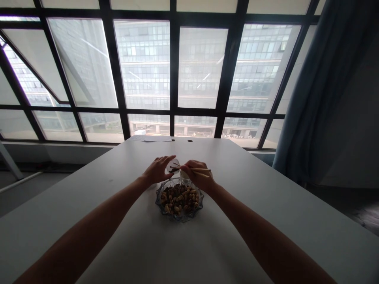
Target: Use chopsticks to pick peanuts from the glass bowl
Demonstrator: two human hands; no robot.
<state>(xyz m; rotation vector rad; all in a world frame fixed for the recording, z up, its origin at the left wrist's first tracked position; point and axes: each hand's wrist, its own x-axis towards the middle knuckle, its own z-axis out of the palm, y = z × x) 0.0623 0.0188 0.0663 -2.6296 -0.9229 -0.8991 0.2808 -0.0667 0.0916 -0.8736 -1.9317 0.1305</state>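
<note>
- Head view: left hand (156,170) curls widely around a small clear cup (173,161); right hand (197,172) grips slim pale wooden chopsticks (205,170), tips at the cup.
- Nearer the person than both grips: scalloped clear glass bowl (158,202), holding brown nuts (179,199).
- Steadying the cup and keeping the tips low should help.
- Two hands, two chopsticks, one cup, one bowl; nuts too dim to count.
</note>
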